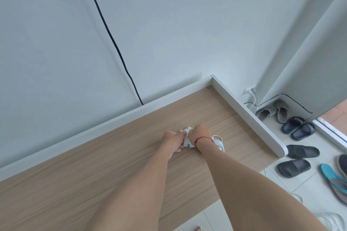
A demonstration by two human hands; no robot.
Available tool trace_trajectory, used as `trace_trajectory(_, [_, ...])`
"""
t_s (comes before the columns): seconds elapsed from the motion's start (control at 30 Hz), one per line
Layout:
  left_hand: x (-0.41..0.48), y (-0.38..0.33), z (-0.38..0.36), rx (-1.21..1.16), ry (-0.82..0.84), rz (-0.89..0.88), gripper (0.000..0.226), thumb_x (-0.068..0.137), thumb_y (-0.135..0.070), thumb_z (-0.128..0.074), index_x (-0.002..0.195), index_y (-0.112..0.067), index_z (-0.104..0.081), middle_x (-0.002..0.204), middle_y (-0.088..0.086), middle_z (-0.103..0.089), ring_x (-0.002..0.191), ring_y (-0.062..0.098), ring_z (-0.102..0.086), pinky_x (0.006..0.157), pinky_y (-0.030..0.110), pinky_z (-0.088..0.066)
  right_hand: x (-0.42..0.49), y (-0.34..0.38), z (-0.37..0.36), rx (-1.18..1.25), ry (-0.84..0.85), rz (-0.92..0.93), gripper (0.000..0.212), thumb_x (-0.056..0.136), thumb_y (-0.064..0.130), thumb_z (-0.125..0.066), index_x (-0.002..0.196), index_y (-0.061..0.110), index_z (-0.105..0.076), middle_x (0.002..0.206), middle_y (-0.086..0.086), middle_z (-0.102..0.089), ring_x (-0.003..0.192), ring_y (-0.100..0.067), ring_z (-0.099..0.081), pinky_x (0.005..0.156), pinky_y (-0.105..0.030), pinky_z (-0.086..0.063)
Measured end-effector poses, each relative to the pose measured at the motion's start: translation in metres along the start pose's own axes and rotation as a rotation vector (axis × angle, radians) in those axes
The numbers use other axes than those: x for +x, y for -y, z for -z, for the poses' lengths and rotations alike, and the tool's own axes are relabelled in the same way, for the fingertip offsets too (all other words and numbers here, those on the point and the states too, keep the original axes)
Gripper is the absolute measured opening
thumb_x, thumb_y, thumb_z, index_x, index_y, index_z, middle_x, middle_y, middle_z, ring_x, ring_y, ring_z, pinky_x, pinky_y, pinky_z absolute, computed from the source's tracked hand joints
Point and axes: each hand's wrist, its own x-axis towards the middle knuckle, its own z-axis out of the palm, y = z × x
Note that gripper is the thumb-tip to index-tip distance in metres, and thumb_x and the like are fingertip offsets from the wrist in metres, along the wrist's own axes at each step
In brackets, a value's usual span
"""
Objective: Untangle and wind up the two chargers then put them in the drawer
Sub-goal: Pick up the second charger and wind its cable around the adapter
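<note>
A white charger brick (186, 141) sits at the centre of the frame on the wooden desk top (93, 174), pinched between both hands. The left hand (173, 141) is closed on its near-left side; the right hand (199, 135), with a red string (203, 139) at the wrist, is closed over its top, where small white prongs or a cable end stick out. Which it is cannot be told. Just right of the right wrist lies a coil of white cable (218, 143), resting on the desk and partly hidden by the forearm. Whether this coil belongs to the held brick or to the second charger cannot be told.

Assessment: the brick appears light, rigid and smooth, so it is best gripped on its flat sides. The cable appears thin, limp and springy; loops are likely to loosen unless the end is tucked or held.

No drawer is visible. A black cable (112, 43) runs down the wall at upper left. Slippers (298, 127) lie on the floor at right.
</note>
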Motion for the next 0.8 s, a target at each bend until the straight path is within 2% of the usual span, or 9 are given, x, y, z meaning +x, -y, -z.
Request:
trace_trajectory(0.23, [-0.012,-0.003,0.003,0.103,0.018,0.019,0.038,0.091,-0.046,-0.056,0.095,-0.011,-0.070,0.094,0.005,-0.073,0.078,0.013,-0.065,0.068,0.026,-0.056,-0.019,0.002,0.005,-0.090,0.019,0.020,0.033,0.098,0.015,-0.046,0.127,0.001,-0.053,0.131,-0.017,-0.056,0.121,-0.029,-0.054,0.080,-0.025,-0.039])
trace_trajectory(0.3, [-0.019,-0.002,0.008,0.117,0.031,0.029,0.040,0.091,-0.047,-0.053,0.098,-0.010,-0.067,0.102,0.008,-0.071,0.088,0.018,-0.066,0.076,0.029,-0.057,-0.025,0.003,0.007,-0.105,0.014,0.042,0.034,0.099,0.018,-0.046,0.127,0.001,-0.053,0.131,-0.016,-0.056,0.121,-0.029,-0.054,0.079,-0.025,-0.038])
trace_trajectory(0.37, [-0.022,0.002,0.014,0.127,0.049,0.050,0.041,0.089,-0.050,-0.051,0.096,-0.011,-0.064,0.106,0.011,-0.070,0.092,0.024,-0.064,0.089,0.034,-0.054,-0.034,0.004,0.008,-0.126,-0.003,0.068,0.036,0.100,0.023,-0.043,0.128,0.003,-0.053,0.132,-0.015,-0.056,0.123,-0.029,-0.052,0.087,-0.027,-0.039])
trace_trajectory(0.4, [-0.026,0.004,0.018,0.152,0.033,0.041,0.040,0.088,-0.049,-0.051,0.091,-0.011,-0.062,0.102,0.011,-0.069,0.089,0.026,-0.062,0.090,0.033,-0.053,-0.039,0.006,0.007,-0.137,-0.015,0.082,0.037,0.100,0.026,-0.042,0.128,0.004,-0.054,0.132,-0.014,-0.056,0.124,-0.029,-0.051,0.093,-0.028,-0.039])
trace_trajectory(0.53, [-0.043,0.014,0.043,0.314,-0.089,-0.056,0.038,0.094,-0.038,-0.050,0.067,-0.011,-0.053,0.075,0.008,-0.057,0.075,0.025,-0.052,0.070,0.029,-0.041,-0.058,0.016,-0.005,-0.131,-0.061,0.140,0.038,0.095,0.027,-0.047,0.126,0.006,-0.055,0.131,-0.016,-0.056,0.122,-0.033,-0.052,0.093,-0.032,-0.041])
trace_trajectory(0.57, [-0.049,0.019,0.050,0.344,-0.099,-0.079,0.041,0.094,-0.037,-0.048,0.073,-0.004,-0.059,0.076,0.014,-0.060,0.076,0.028,-0.055,0.069,0.030,-0.042,-0.065,0.020,-0.010,-0.136,-0.067,0.160,0.038,0.095,0.025,-0.047,0.126,0.005,-0.054,0.131,-0.016,-0.054,0.122,-0.034,-0.051,0.095,-0.034,-0.042])
trace_trajectory(0.63, [-0.064,0.028,0.069,0.393,-0.131,-0.127,0.045,0.093,-0.033,-0.047,0.093,0.009,-0.063,0.097,0.023,-0.065,0.085,0.035,-0.061,0.068,0.033,-0.043,-0.082,0.028,-0.020,-0.168,-0.080,0.210,0.037,0.094,0.022,-0.045,0.125,0.003,-0.052,0.132,-0.016,-0.052,0.123,-0.034,-0.049,0.097,-0.036,-0.041])
trace_trajectory(0.73, [-0.090,0.049,0.100,0.455,-0.194,-0.173,0.044,0.094,-0.034,-0.046,0.099,0.007,-0.062,0.107,0.024,-0.065,0.102,0.037,-0.061,0.079,0.037,-0.049,-0.114,0.039,-0.043,-0.211,-0.082,0.308,0.036,0.096,0.022,-0.042,0.124,0.002,-0.051,0.131,-0.016,-0.051,0.123,-0.033,-0.048,0.097,-0.035,-0.040])
trace_trajectory(0.8, [-0.110,0.067,0.123,0.480,-0.246,-0.179,0.042,0.094,-0.036,-0.045,0.100,0.001,-0.064,0.107,0.019,-0.067,0.103,0.035,-0.061,0.082,0.036,-0.049,-0.141,0.044,-0.063,-0.237,-0.062,0.366,0.039,0.097,0.024,-0.041,0.128,0.003,-0.050,0.133,-0.015,-0.050,0.125,-0.033,-0.046,0.100,-0.036,-0.039])
